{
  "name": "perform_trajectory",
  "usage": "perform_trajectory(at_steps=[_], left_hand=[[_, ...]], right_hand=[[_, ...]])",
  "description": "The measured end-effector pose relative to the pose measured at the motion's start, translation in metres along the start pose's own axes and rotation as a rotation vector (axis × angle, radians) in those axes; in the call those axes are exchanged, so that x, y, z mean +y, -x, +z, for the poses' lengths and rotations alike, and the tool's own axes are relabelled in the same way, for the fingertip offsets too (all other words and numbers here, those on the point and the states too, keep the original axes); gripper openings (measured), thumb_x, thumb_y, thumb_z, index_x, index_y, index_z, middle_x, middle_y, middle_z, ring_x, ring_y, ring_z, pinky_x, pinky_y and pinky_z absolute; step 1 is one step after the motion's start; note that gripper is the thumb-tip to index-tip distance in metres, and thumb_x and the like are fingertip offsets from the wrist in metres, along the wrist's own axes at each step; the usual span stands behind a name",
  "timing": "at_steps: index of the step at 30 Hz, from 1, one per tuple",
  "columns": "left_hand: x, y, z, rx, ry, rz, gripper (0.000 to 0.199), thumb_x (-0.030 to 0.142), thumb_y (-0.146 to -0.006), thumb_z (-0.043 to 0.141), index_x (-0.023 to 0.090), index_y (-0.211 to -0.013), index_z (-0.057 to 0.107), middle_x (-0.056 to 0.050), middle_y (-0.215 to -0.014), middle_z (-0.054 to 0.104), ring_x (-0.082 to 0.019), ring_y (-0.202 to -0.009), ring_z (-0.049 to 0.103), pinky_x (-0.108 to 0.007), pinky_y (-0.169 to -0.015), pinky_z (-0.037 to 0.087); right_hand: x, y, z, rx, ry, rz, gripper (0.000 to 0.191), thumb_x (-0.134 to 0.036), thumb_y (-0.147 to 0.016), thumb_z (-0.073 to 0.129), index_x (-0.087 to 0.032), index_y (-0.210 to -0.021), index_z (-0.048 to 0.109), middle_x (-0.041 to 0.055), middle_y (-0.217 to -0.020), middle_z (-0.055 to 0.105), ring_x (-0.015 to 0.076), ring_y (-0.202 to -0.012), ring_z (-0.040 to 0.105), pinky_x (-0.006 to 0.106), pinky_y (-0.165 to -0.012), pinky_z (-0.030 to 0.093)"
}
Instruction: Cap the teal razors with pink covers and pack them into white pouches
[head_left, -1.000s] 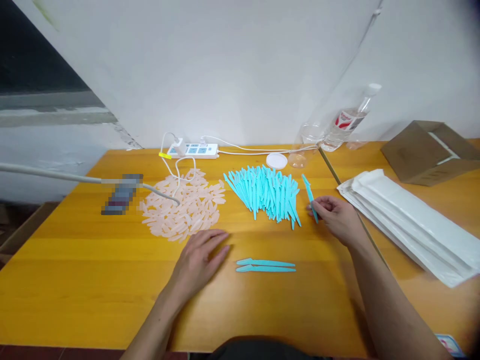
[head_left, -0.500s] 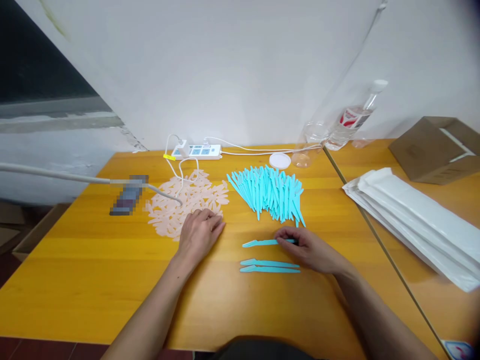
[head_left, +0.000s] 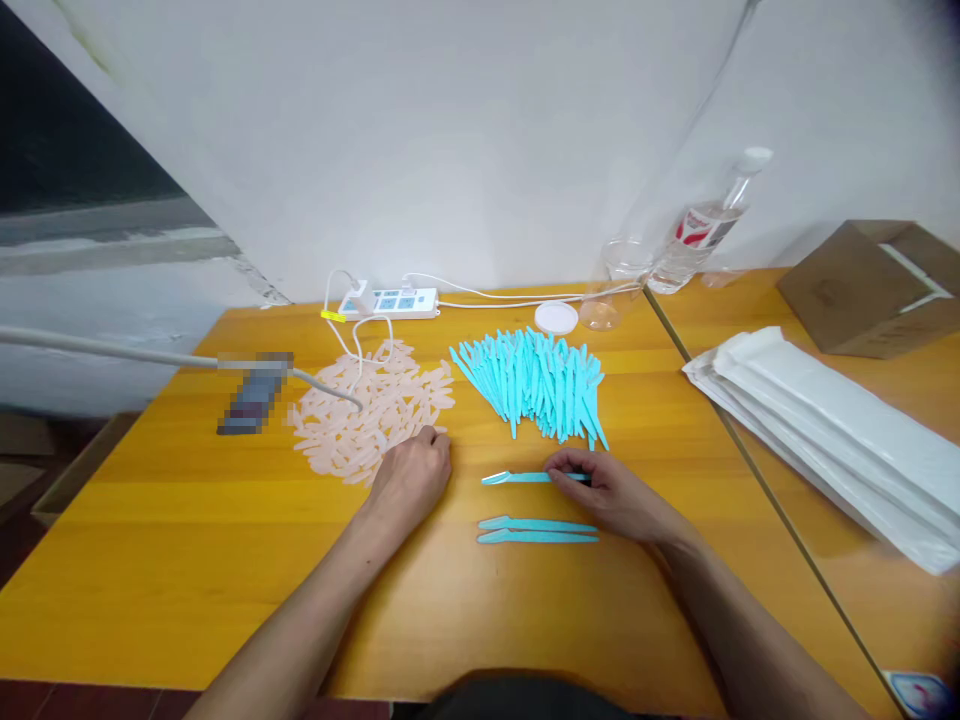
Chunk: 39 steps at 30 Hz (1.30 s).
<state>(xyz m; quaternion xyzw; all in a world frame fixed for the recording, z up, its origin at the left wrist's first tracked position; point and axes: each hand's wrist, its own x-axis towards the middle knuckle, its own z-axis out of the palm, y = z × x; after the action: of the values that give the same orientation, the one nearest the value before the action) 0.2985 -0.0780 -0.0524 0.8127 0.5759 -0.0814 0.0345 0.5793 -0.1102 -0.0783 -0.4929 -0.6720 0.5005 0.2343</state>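
My right hand [head_left: 604, 492] pinches the handle of a turquoise eyebrow razor [head_left: 529, 478] between thumb and fingers, its pale, shiny blade end pointing left. Nearer to me, two more turquoise razors [head_left: 536, 537] lie side by side on the table, roughly parallel to it. My left hand [head_left: 414, 475] is closed, knuckles up, at the lower right edge of a pile of small, flat, pale pink pieces [head_left: 337, 440]; its fingertips are hidden, so what they hold cannot be seen. Beyond my right hand spreads a heap of turquoise razors [head_left: 544, 385].
Across the pink pile runs a grey cable [head_left: 326, 388]. A blurred phone-like object [head_left: 253, 398] lies left of it. Along the wall stand a power strip [head_left: 405, 302], a round white lid [head_left: 556, 317], a clear jar [head_left: 619, 280] and a bottle [head_left: 690, 245]. White packets [head_left: 825, 440] and a cardboard box [head_left: 855, 290] are at right.
My left hand has shifted slightly right, its fingers now curled in tighter. The razor in my right hand has turned a little, and its blade end catches more light.
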Motion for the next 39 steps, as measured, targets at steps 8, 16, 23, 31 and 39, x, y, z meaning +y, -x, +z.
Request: perform_trajectory(at_steps=[8,16,23,31,39], left_hand=[[-0.021,0.017,0.014,0.153,0.346,-0.004,0.025,0.018,-0.096,0.049,0.018,-0.098,0.073,-0.008,-0.099,0.070,-0.021,-0.088,0.069,-0.030,-0.079,0.050],[-0.023,0.032,0.010,0.193,0.342,-0.127,0.024,0.041,-0.093,0.060,0.020,-0.088,0.071,-0.004,-0.082,0.066,-0.020,-0.074,0.064,-0.029,-0.069,0.043],[-0.009,0.014,0.005,0.075,0.352,-0.190,0.023,0.020,-0.090,0.052,0.018,-0.088,0.075,-0.008,-0.082,0.072,-0.023,-0.076,0.066,-0.030,-0.066,0.040],[-0.001,0.030,0.022,0.021,1.501,-0.365,0.037,0.048,-0.081,0.074,0.014,-0.094,0.072,-0.005,-0.078,0.074,-0.016,-0.070,0.067,-0.026,-0.069,0.053],[0.018,0.048,0.043,0.064,1.715,-0.454,0.045,0.046,-0.077,0.081,0.016,-0.109,0.077,-0.007,-0.094,0.079,-0.016,-0.081,0.071,-0.027,-0.082,0.056]], right_hand=[[0.003,0.000,0.002,0.001,-0.042,0.029,0.030,-0.045,-0.098,0.048,-0.019,-0.091,0.063,0.0012,-0.083,0.060,0.0158,-0.076,0.051,0.027,-0.068,0.042],[0.005,-0.001,0.004,0.014,-0.047,0.034,0.032,-0.046,-0.098,0.048,-0.019,-0.092,0.065,0.0024,-0.087,0.064,0.0170,-0.079,0.055,0.028,-0.071,0.044],[0.005,-0.001,0.004,0.028,-0.063,0.025,0.031,-0.045,-0.098,0.049,-0.019,-0.092,0.065,0.0014,-0.084,0.062,0.0159,-0.076,0.053,0.027,-0.068,0.043],[0.005,0.000,0.003,0.020,-0.100,0.029,0.031,-0.046,-0.098,0.049,-0.019,-0.092,0.064,0.0006,-0.083,0.060,0.0151,-0.075,0.052,0.026,-0.068,0.042],[0.005,0.001,0.004,0.026,-0.135,0.020,0.032,-0.047,-0.098,0.050,-0.019,-0.093,0.065,0.0016,-0.086,0.062,0.0158,-0.079,0.054,0.026,-0.071,0.044]])
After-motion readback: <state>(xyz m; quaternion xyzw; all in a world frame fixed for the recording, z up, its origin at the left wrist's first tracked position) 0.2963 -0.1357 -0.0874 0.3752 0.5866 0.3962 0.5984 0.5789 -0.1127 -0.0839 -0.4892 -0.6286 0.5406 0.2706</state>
